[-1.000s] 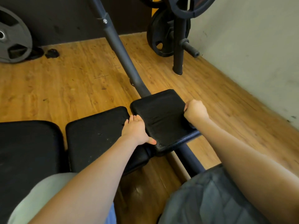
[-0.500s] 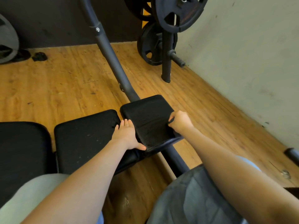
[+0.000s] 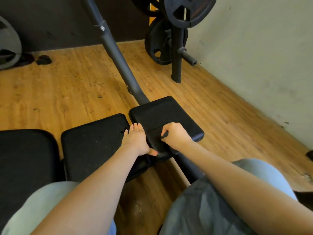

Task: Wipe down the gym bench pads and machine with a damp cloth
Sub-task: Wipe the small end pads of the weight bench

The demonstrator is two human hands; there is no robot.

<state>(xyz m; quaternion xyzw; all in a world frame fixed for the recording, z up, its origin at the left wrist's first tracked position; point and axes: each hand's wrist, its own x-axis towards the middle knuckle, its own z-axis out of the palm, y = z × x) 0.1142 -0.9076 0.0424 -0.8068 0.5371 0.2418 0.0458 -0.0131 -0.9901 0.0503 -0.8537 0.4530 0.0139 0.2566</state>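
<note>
Head cam, looking down at a small black pad (image 3: 171, 114) on the end of a dark frame tube (image 3: 118, 61) that slants up and away over the wood floor (image 3: 59, 92); a black cloth (image 3: 152, 126) is spread over the left part of that pad, honestly hard to tell cloth from pad since both are black; right hand (image 3: 175, 134) sits on the near part of the pad with fingers curled, gripping a bunched bit of the cloth; left hand (image 3: 138, 139) lies along the pad's left edge, fingers straight and together in the gap beside it, thumb tucked round the near corner; just left of that is a second pad (image 3: 91, 141) with a few pale specks on it, and a bigger pad (image 3: 25, 158) further left; behind, a plate rack (image 3: 176, 53) with black plates (image 3: 157, 41) stands near the grey wall (image 3: 254, 56); another plate (image 3: 8, 46) leans at far left; my knees fill the bottom of the frame.
</note>
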